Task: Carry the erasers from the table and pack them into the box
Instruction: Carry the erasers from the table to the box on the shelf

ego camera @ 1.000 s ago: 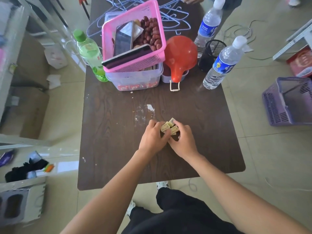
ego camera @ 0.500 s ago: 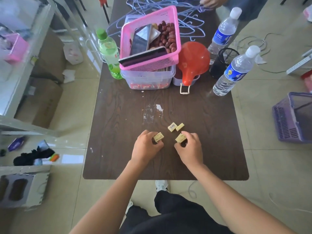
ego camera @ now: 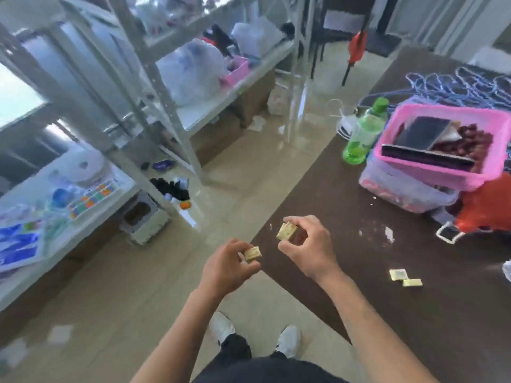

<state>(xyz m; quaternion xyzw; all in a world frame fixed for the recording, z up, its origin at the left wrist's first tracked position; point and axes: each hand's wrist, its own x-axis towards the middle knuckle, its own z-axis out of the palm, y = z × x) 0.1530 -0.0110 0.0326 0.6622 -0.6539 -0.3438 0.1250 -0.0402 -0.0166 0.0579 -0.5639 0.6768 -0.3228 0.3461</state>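
Four erasers are showing. Two erasers (ego camera: 398,274) are lying flat on the dark bench (ego camera: 340,205), just beside each other at its near right. The other two are being held above the bench's near left corner.

One pink basket (ego camera: 409,111) is sitting on one clear tub (ego camera: 387,186) at the far right. The basket is holding dark flat devices and red dried fruit, and the tub is showing blurred red contents. One green bottle (ego camera: 362,134) is standing just left of them.

The left hand (ego camera: 226,269) is hanging over the floor, its fingers (ego camera: 235,244) curling and pinching one eraser (ego camera: 253,254) against the thumb. The right hand (ego camera: 307,250) is pinching another eraser (ego camera: 287,230) between thumb and curled fingers (ego camera: 301,221).
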